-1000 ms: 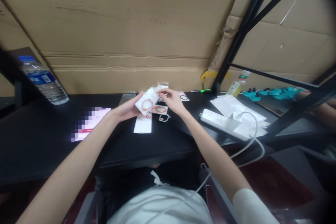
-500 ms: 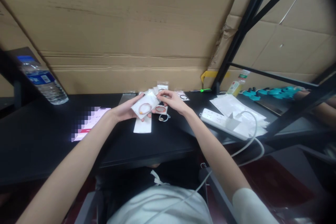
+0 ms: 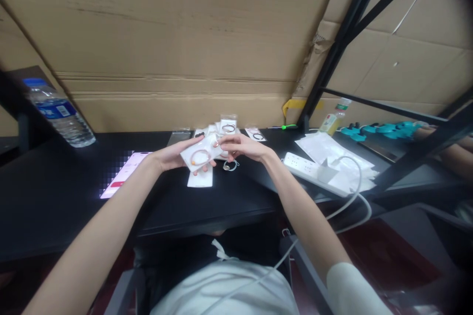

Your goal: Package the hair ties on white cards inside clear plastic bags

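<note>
My left hand is closed round a clear packet above the black desk. Inside the packet a pinkish bracelet with an orange bead lies on a white card. Thumb and fingers of my right hand pinch the packet's right end. Behind the hands, more bagged bracelet cards lie in a pile, partly hidden. Just below my right fingers is a loose pale bracelet with a round metal piece. A blank white card lies under my left hand.
A lit phone and a water bottle are at the left. A bagged dark bracelet lies near the cardboard wall. At the right are a power strip, white sheets, a cable and a black metal frame.
Both hands and the packet have moved slightly down, the packet a little left. My right fingers have come onto the packet's right end. More of the pile behind shows.
</note>
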A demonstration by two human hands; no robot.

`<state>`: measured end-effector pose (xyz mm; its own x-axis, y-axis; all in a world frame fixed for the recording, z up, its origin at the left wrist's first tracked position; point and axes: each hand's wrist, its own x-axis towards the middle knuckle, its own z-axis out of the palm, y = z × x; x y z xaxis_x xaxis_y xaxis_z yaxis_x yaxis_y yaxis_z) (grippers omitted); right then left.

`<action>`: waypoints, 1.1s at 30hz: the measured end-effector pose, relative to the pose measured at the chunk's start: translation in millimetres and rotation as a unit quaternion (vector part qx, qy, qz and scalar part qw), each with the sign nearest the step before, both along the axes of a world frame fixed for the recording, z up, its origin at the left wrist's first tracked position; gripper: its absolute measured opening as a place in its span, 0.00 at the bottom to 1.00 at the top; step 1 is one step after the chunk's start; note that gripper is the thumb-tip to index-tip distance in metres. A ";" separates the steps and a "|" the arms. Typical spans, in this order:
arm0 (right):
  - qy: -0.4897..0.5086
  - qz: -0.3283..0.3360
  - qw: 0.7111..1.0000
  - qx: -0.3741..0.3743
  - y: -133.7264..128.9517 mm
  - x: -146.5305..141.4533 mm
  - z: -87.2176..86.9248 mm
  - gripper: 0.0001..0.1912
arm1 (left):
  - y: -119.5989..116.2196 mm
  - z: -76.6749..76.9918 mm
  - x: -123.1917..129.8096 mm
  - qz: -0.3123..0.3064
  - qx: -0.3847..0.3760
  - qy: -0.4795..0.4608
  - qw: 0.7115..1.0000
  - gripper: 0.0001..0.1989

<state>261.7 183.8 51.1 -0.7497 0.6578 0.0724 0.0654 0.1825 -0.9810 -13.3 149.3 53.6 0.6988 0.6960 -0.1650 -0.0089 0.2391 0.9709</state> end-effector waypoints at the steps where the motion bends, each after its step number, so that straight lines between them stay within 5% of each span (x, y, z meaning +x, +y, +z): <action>1: -0.001 0.000 1.000 -0.002 -0.4 0.1 0.7 0.23 | -0.1 0.2 -0.3 -0.004 0.000 -0.004 1.000 0.28; 16: -0.020 -0.038 0.998 0.044 -7.0 -13.2 0.3 0.21 | -0.9 2.2 -2.3 0.017 0.003 0.020 1.000 0.28; 33: -0.029 0.010 0.999 0.041 -2.5 -16.4 -0.4 0.21 | -2.3 4.8 -0.4 0.009 0.007 0.041 0.999 0.27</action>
